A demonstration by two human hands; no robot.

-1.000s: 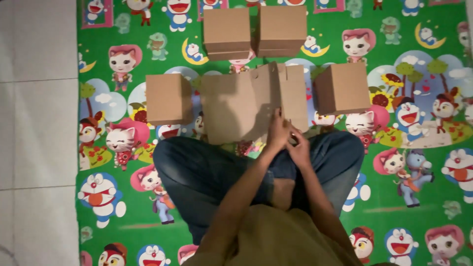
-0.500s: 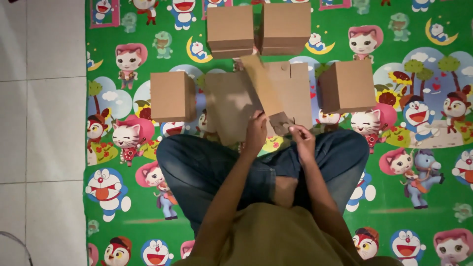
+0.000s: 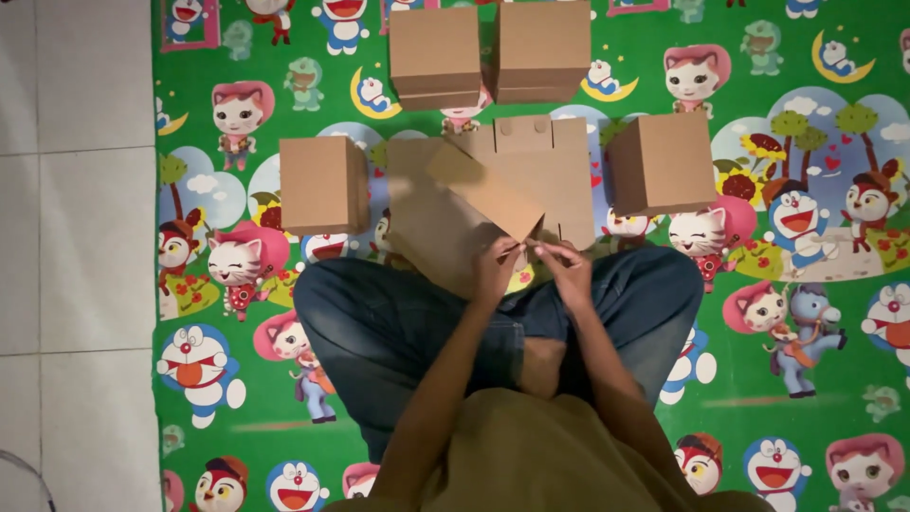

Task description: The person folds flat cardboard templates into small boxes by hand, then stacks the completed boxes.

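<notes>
cardboard flap (image 3: 485, 190) is pinched at its near corner by left hand (image 3: 497, 268) and right hand (image 3: 566, 265); tearing is risked if twisted.

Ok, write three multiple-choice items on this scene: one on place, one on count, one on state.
1. Where does the flat cardboard sheet lie?
A. between the two side boxes
B. on the white tiles
C. on top of the far boxes

2. How many folded-up cardboard boxes sit on the mat?
A. two
B. four
C. six

3. What are the left hand and right hand doing?
A. resting on the knees
B. pinching the sheet's near flap
C. lifting a finished box

Answers: 1 A, boxes flank it left and right; 2 B, two far, two beside; 3 B, fingers meet at the flap's tip.
</notes>
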